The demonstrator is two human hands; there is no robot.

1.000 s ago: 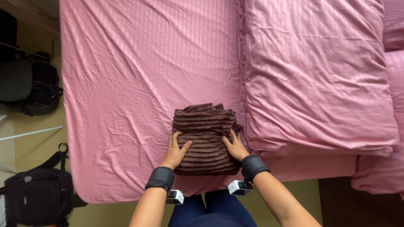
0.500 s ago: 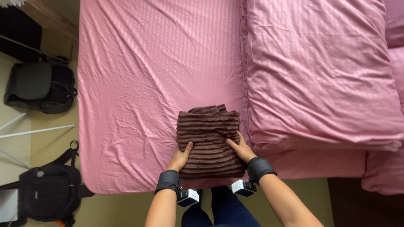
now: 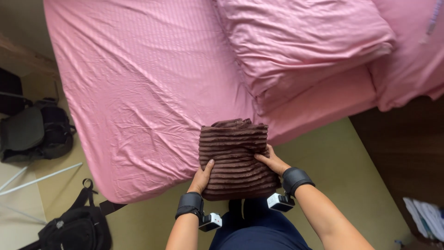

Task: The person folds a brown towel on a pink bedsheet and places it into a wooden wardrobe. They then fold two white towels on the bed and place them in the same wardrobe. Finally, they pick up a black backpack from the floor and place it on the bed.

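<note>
At the near edge of the bed [image 3: 138, 92], low in the centre of the view, a folded dark-brown ribbed blanket [image 3: 235, 159] is held between both hands. It appears lifted, overhanging the mattress corner and the person's dark trousers [image 3: 259, 231]; whether its far end touches the sheet cannot be told. Left hand [image 3: 202, 178], at 7 o'clock of the bundle, grips the left edge, thumb on top and pressed flat; its other fingers are hidden beneath. Right hand [image 3: 273, 162], at 4 o'clock, clasps the right edge with fingers [image 3: 260, 157] laid close together on the upper face. Each wrist carries a black band with a small white device.

Risk, as a judgement: the fold is secured only at its two near sides, so the loose layers at 12 o'clock could slide open and the bundle sag or unroll; uneven grip would tilt it toward the floor [image 3: 333, 166].

Surroundings: a pink pillow [image 3: 300, 41] lies at 1 o'clock, close to the bundle's far corner, and crowds that side of the bed. A dark backpack [image 3: 37, 132] sits at 9 o'clock on the floor, a black bag [image 3: 76, 227] at 8 o'clock, with white rods [image 3: 41, 178] between them. Papers [image 3: 425, 215] lie at 4 o'clock on dark flooring.
</note>
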